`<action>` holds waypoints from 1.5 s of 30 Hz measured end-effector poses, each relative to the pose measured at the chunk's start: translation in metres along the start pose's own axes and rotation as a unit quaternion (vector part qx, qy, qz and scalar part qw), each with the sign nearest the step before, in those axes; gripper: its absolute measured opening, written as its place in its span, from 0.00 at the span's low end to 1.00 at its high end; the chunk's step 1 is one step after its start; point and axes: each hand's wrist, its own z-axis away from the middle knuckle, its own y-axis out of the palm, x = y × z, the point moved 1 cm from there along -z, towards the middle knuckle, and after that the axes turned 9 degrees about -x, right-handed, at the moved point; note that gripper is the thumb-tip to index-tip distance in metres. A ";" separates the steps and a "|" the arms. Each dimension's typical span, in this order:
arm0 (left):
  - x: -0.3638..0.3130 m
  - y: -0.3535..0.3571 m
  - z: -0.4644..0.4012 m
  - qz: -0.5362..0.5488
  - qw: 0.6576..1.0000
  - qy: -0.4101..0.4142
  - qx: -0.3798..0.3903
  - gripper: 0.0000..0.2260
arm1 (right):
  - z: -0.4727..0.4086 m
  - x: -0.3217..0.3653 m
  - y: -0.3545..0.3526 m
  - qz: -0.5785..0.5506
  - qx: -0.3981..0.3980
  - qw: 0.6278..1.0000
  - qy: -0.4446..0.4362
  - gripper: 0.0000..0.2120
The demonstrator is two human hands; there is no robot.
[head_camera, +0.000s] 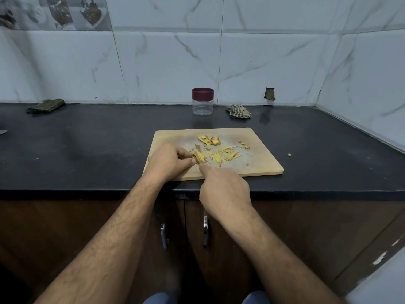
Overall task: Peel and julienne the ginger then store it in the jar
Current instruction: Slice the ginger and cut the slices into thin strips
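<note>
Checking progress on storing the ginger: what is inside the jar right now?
The jar looks empty through its clear wall, with its maroon lid on. The julienned ginger strips lie on the cutting board. The lid hides the jar's top.

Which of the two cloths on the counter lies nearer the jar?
The crumpled checked cloth just right of the jar; the folded dark green cloth lies far left.

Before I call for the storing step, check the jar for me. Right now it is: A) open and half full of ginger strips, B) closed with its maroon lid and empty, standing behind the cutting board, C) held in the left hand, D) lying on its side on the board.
B: the jar stands upright by the wall behind the cutting board, its lid on and nothing visible inside; the ginger strips lie on the board.
</note>
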 end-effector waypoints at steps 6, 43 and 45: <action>0.003 0.001 -0.003 0.005 1.000 -0.006 0.011 0.09 | 0.018 -0.012 -0.007 -0.004 0.002 1.000 0.006 0.16; 0.005 0.010 -0.009 0.004 0.998 -0.043 -0.046 0.07 | -0.005 -0.004 0.007 -0.058 -0.018 0.998 0.016 0.24; 0.004 0.010 -0.009 0.005 0.998 -0.044 -0.047 0.06 | -0.005 -0.003 0.007 -0.055 -0.020 0.998 0.015 0.24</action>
